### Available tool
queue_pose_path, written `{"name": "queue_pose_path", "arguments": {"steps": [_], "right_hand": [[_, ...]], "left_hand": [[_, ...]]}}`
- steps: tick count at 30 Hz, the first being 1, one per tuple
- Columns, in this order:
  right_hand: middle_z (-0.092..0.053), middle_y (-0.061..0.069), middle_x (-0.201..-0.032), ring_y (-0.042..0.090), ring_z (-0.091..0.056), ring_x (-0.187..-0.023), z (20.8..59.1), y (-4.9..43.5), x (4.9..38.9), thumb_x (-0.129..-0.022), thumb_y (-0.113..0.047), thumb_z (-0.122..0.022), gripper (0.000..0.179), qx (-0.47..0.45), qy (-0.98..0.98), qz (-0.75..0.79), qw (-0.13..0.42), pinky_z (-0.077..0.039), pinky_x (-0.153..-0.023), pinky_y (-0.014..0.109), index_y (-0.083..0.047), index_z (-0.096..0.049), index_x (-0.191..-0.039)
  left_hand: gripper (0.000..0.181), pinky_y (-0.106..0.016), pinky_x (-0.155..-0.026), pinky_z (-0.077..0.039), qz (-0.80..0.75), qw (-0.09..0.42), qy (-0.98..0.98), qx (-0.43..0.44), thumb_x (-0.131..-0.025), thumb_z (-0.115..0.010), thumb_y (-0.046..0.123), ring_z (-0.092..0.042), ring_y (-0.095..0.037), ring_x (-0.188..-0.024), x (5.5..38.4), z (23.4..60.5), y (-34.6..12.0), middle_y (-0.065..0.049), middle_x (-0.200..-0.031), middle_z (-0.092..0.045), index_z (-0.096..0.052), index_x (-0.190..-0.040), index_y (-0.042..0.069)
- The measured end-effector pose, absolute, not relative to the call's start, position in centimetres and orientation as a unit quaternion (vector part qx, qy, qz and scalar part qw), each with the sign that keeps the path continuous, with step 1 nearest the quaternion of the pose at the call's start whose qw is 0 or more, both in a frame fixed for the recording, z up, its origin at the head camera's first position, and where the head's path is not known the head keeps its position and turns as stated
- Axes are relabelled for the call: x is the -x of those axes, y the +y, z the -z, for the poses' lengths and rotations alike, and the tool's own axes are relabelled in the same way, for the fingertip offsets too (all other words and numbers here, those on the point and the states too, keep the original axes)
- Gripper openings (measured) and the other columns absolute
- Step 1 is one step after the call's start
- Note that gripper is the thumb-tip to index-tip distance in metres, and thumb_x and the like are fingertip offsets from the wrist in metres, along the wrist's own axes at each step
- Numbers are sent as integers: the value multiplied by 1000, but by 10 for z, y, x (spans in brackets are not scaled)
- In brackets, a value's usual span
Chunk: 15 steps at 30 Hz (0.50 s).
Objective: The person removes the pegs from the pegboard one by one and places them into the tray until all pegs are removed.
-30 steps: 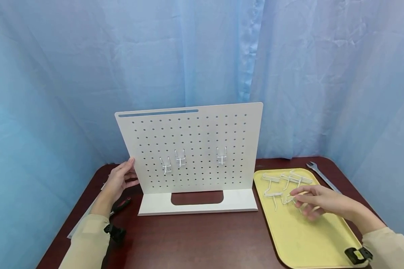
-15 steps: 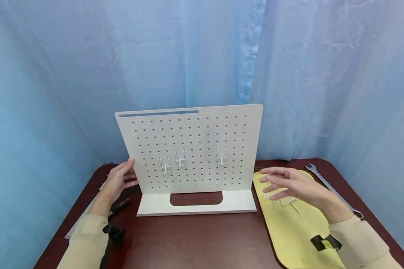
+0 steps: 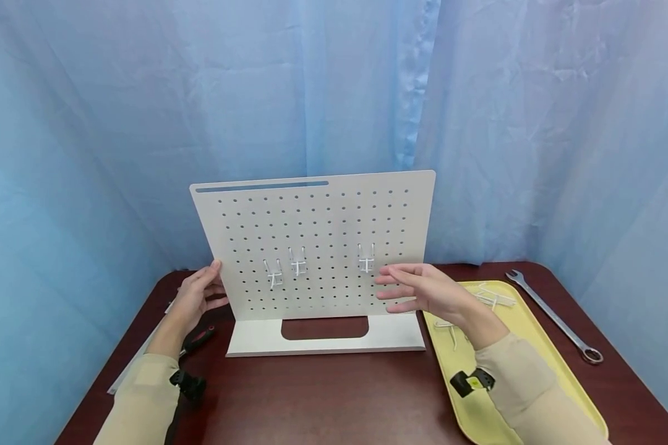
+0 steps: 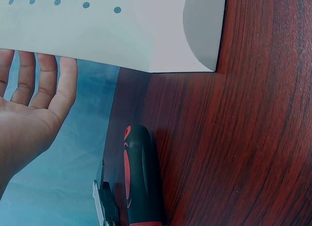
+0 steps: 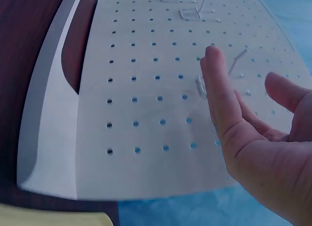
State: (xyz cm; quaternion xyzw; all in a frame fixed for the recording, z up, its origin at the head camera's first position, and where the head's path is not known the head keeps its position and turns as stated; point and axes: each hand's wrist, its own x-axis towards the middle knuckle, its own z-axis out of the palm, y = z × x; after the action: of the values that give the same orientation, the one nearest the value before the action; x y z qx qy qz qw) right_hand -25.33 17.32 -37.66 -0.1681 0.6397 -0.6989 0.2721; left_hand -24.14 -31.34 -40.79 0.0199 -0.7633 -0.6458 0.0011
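Observation:
A white pegboard (image 3: 334, 222) on a flat foot stands upright on the table. Three white wire hooks hang in it: one on the left (image 3: 274, 275), one left of the middle (image 3: 297, 262) and one further right (image 3: 366, 258). My left hand (image 3: 197, 293) holds the board's left edge, thumb at the edge and fingertips hidden behind it. In front of the board's lower right, close to the right-hand hook, is my right hand (image 3: 423, 287). Its fingers are extended, and the right wrist view shows the thumb (image 5: 285, 89) well apart from them with nothing between.
Right of the board lies a yellow tray (image 3: 512, 371) with several loose wire hooks (image 3: 495, 298), partly covered by my right arm. A wrench (image 3: 553, 315) lies beyond the tray. A black and red handle (image 4: 141, 177) lies beside my left forearm. Blue curtains surround the table.
My right hand has moved left from over the hooks in the tray to the front of the pegboard, its fingers straightening. My left hand has stayed at the board's edge.

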Motion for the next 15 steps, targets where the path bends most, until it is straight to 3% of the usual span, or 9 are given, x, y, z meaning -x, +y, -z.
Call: {"name": "queue_pose_path", "arguments": {"steps": [8, 15], "right_hand": [[-48, 27, -148, 39, -60, -123, 379, 145, 261, -109, -41, -49, 61, 139, 603, 729, 291, -55, -93, 52, 5, -40, -148], [-50, 27, -146, 35, -65, -117, 381, 132, 266, -108, -44, -48, 64, 127, 581, 745, 302, -55, -92, 50, 7, -42, -145]], "left_hand": [[55, -39, -88, -59, 645, 1, -764, -20, -101, -52, 59, -64, -21, -100, 240, 407, -314, -9, -113, -60, -60, -118, 7], [53, -38, -87, -59, 648, 3, -761, -22, -101, -53, 59, -65, -20, -100, 241, 408, -315, -8, -111, -62, -62, -117, 9]]}}
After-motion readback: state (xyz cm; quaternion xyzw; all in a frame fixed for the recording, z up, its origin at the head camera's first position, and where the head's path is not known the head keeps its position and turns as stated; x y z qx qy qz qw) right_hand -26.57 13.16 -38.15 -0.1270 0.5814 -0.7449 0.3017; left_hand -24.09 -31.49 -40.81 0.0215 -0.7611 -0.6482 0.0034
